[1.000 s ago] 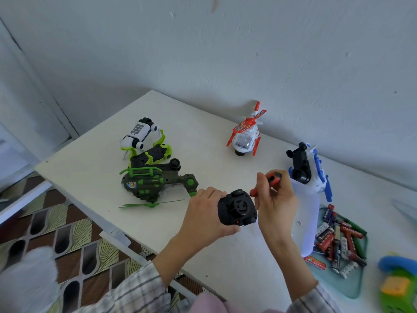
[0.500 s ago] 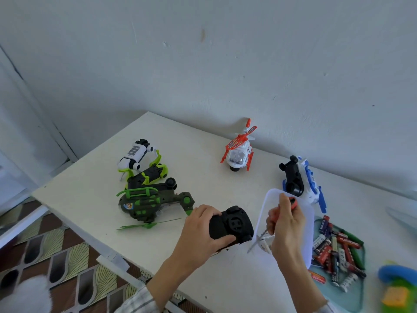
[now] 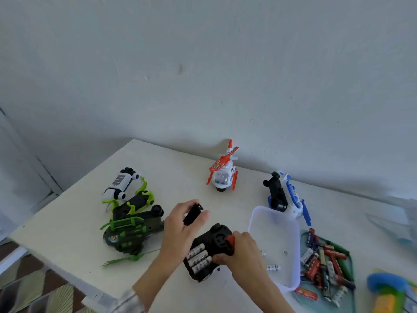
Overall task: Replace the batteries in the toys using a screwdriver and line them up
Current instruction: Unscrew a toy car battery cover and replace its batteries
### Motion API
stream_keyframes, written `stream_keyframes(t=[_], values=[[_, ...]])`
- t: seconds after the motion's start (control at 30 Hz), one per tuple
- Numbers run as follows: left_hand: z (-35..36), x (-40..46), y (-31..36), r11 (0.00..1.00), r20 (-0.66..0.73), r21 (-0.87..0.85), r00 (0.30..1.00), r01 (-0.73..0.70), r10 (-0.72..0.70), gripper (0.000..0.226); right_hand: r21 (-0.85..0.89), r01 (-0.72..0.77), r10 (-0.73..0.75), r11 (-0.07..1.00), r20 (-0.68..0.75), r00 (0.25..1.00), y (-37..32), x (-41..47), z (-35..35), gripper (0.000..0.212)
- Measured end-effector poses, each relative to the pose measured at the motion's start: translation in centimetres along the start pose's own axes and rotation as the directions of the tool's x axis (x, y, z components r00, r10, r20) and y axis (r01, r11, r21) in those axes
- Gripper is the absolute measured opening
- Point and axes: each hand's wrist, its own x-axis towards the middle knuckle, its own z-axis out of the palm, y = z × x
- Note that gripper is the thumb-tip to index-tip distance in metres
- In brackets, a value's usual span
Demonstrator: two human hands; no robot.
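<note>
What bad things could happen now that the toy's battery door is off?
1. The left hand pinches the small black battery cover in the air; it could drop and get lost among the toys.
2. Three batteries lie uncovered in the black toy; tipping it might spill them.
3. The right hand grips both the toy and the red-handled screwdriver, so either might slip.

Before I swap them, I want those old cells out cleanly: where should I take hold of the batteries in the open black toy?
Probably from above, at the batteries' bare ends nearest the left hand. They lie side by side, faces up, in the black toy's open bay; the right hand covers the other side. Pry one end up, then pinch it.
</note>
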Motion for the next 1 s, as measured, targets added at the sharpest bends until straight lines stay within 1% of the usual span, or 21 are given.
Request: stream_keyframes(t=[0.03, 0.07, 0.1, 0.13, 0.17, 0.2, 0.27, 0.3, 0.37, 0.47, 0.53, 0.6, 0.63, 0.67, 0.7, 0.73, 0.83, 0.9, 0.93, 0.97, 1.0], values=[[0.0, 1.5, 0.2, 0.996, 0.07, 0.086, 0.997, 0.026, -0.032, 0.028, -0.044, -0.002, 0.003, 0.999, 0.017, 1.0, -0.1, -0.1, -0.1, 0.038], [0.2, 3.1, 0.1, 0.977, 0.156, 0.209, 0.986, 0.032, -0.065, 0.027, -0.076, 0.0, 0.002, 0.997, 0.027, 1.0, -0.2, -0.1, -0.3, 0.037], [0.6, 4.5, -0.4, 0.947, 0.236, 0.32, 0.966, 0.022, -0.102, 0.033, -0.089, -0.001, 0.004, 0.996, 0.036, 0.999, -0.3, -0.1, -0.3, 0.035], [1.1, 5.7, -0.9, 0.919, 0.301, 0.395, 0.943, 0.013, -0.143, 0.039, -0.09, -0.001, 0.004, 0.996, 0.038, 0.999, -0.4, -0.2, -0.4, 0.035], [1.7, 6.6, -1.5, 0.892, 0.353, 0.452, 0.917, 0.006, -0.185, 0.044, -0.085, -0.004, 0.008, 0.996, 0.041, 0.999, -0.4, -0.1, -0.5, 0.034], [2.2, 7.1, -1.8, 0.864, 0.387, 0.504, 0.895, -0.005, -0.221, 0.044, -0.083, -0.004, 0.008, 0.997, 0.04, 0.999, -0.4, -0.1, -0.5, 0.034], [3.0, 7.3, -1.7, 0.813, 0.424, 0.582, 0.863, -0.028, -0.274, 0.036, -0.084, -0.007, 0.01, 0.996, 0.037, 0.999, -0.3, -0.1, -0.6, 0.034], [3.2, 7.0, -1.5, 0.807, 0.434, 0.59, 0.856, -0.034, -0.281, 0.04, -0.083, -0.007, 0.01, 0.996, 0.035, 0.999, -0.3, -0.1, -0.6, 0.034], [2.7, 5.5, -0.3, 0.833, 0.424, 0.552, 0.873, -0.037, -0.242, 0.058, -0.08, -0.005, 0.008, 0.997, 0.028, 1.0, -0.2, -0.1, -0.5, 0.035], [1.2, 1.8, 0.7, 0.888, 0.403, 0.451, 0.908, -0.086, -0.117, 0.053, -0.061, -0.003, 0.004, 0.998, 0.016, 1.0, 0.0, -0.1, -0.3, 0.033], [0.0, -0.9, 0.7, 0.88, 0.417, 0.464, 0.901, -0.097, -0.121, 0.057, -0.02, 0.003, -0.003, 1.0, -0.005, 1.0, 0.0, 0.0, -0.1, 0.032], [-0.6, -3.3, -0.1, 0.828, 0.452, 0.546, 0.877, -0.127, -0.164, 0.079, 0.002, 0.013, -0.013, 1.0, -0.026, 1.0, 0.0, -0.1, -0.1, 0.031], [-0.6, -4.1, -0.6, 0.804, 0.449, 0.58, 0.875, -0.133, -0.18, 0.091, 0.01, 0.018, -0.017, 1.0, -0.03, 0.999, -0.1, -0.1, -0.1, 0.029], [-0.5, -4.7, -1.1, 0.805, 0.427, 0.583, 0.885, -0.113, -0.185, 0.099, 0.015, 0.024, -0.023, 1.0, -0.027, 0.999, -0.2, -0.1, -0.2, 0.028], [-0.4, -5.0, -1.6, 0.826, 0.389, 0.558, 0.904, -0.079, -0.176, 0.102, 0.025, 0.03, -0.029, 0.999, -0.026, 0.999, -0.3, -0.2, -0.3, 0.027], [-0.3, -5.3, -2.1, 0.858, 0.335, 0.512, 0.928, -0.034, -0.163, 0.102, 0.027, 0.039, -0.039, 0.999, -0.024, 0.999, -0.4, -0.4, -0.4, 0.027], [-0.2, -5.0, -2.9, 0.904, 0.238, 0.429, 0.966, -0.008, -0.105, 0.091, -0.02, 0.083, -0.084, 0.996, -0.075, 0.994, -1.0, -1.0, -1.9, 0.032], [-0.5, -5.0, -3.3, 0.927, 0.221, 0.374, 0.973, -0.02, -0.068, 0.086, -0.074, 0.142, -0.153, 0.987, -0.175, 0.973, -2.1, -1.7, -3.4, 0.035], [-0.7, -5.1, -3.4, 0.936, 0.216, 0.35, 0.975, -0.031, -0.048, 0.084, -0.1, 0.187, -0.206, 0.977, -0.243, 0.948, -2.7, -2.1, -4.1, 0.035], [-0.8, -5.2, -3.6, 0.943, 0.211, 0.33, 0.977, -0.048, -0.024, 0.081, -0.107, 0.232, -0.254, 0.967, -0.307, 0.917, -3.5, -2.6, -4.7, 0.034], [-1.0, -5.3, -3.8, 0.947, 0.205, 0.315, 0.979, -0.062, -0.005, 0.078, -0.059, 0.272, -0.274, 0.96, -0.371, 0.887, -4.1, -3.0, -5.1, 0.033]])
